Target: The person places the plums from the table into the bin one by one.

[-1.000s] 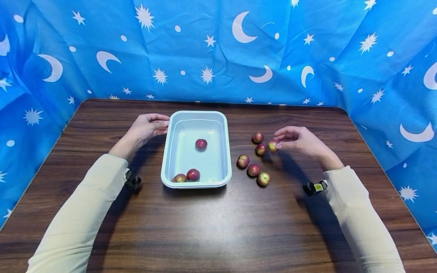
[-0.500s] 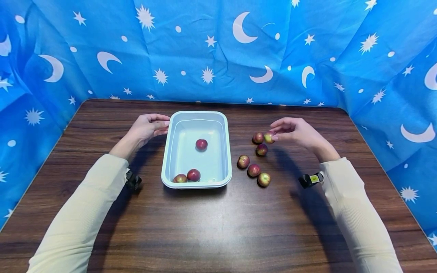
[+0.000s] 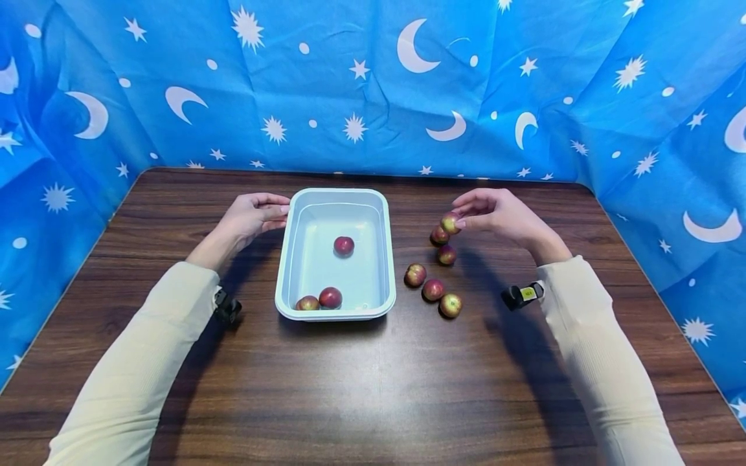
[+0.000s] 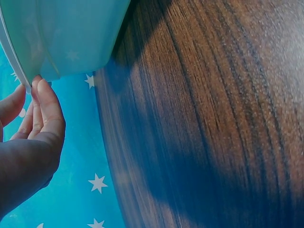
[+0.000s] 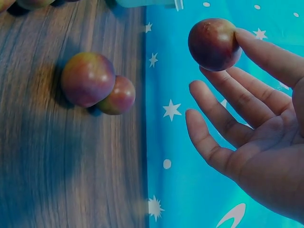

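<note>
My left hand (image 3: 247, 217) pinches the left rim of a white plastic tub (image 3: 381, 272) between thumb and fingers, as the left wrist view also shows. Inside the tub lie three plums: one red plum (image 3: 344, 246) in the middle, and a dark red plum (image 3: 330, 298) beside a paler plum (image 3: 307, 303) at the near edge. To the right of the tub, my right hand (image 3: 501, 213) holds a red and yellow plum (image 5: 214, 44) between thumb and fingertips, lifted off the table. Just below it, two plums (image 5: 88, 79) sit close together on the wood.
Nearer to me, three more plums lie in a row, with a reddish plum (image 3: 433, 290) in the middle. All stand on a dark wooden table (image 3: 373, 388). A blue cloth (image 3: 361, 84) with moons and stars hangs behind the table and at its sides.
My right hand has moved left and away from me, lifting the plum from beside the other two. The left hand and the tub have stayed put.
</note>
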`<state>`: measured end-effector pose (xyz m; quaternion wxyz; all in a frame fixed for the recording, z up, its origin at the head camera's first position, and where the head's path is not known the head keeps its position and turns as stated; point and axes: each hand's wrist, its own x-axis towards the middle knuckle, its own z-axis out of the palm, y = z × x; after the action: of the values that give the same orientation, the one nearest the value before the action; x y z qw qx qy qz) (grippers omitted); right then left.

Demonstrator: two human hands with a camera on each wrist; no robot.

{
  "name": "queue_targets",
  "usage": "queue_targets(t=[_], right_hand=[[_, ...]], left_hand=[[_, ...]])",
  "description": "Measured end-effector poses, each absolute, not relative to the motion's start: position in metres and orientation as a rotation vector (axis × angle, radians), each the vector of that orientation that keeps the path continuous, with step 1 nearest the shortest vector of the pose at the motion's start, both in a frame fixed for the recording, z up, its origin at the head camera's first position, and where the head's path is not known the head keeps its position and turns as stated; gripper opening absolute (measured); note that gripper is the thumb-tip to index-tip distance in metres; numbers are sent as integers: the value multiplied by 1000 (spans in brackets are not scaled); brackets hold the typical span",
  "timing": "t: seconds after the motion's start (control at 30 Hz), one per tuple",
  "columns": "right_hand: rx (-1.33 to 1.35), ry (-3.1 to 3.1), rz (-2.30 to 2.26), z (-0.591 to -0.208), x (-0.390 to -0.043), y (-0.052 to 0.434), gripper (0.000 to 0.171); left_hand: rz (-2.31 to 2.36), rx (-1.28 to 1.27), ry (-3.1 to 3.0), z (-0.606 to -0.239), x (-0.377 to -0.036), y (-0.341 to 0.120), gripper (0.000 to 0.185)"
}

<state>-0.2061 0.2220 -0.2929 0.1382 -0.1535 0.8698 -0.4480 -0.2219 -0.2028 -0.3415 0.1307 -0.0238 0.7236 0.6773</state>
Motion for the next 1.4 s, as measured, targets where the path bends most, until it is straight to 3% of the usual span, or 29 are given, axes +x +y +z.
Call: queue_targets(t=[1.4], right_hand=[[-663, 2420, -1292, -292, -228, 147, 32]], left_hand=[[1993, -67, 2082, -341, -223, -203, 30]])
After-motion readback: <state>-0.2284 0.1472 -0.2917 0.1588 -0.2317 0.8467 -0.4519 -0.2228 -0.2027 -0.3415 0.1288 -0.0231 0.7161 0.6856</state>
